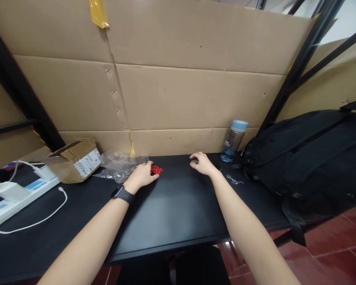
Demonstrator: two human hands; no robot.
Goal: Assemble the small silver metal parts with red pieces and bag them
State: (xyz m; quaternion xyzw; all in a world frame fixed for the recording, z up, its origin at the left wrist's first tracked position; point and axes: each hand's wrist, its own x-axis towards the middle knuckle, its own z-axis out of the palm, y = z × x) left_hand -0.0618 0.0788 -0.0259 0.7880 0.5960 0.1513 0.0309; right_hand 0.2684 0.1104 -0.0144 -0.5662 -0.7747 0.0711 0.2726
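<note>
My left hand (142, 174), with a dark watch on its wrist, is low over the black table. Its thumb and fingers close around a small bundle of red cord (157, 170), which shows past the fingertips. To the right, my right hand (203, 164) rests near the back of the table with fingers curled. Between its thumb and forefinger sits a small roundish greyish thing (195, 162), too small to name. A keychain (235, 180) with a metal chain and coloured bits lies to the right of my right forearm. Clear plastic bags (115, 164) lie beside my left hand.
An opened cardboard box (72, 162) and a white power strip (20, 200) with chargers and a cable occupy the left. A water bottle (233, 141) stands at the back right, beside a large black backpack (311, 158). Cardboard panels (172, 99) wall off the rear.
</note>
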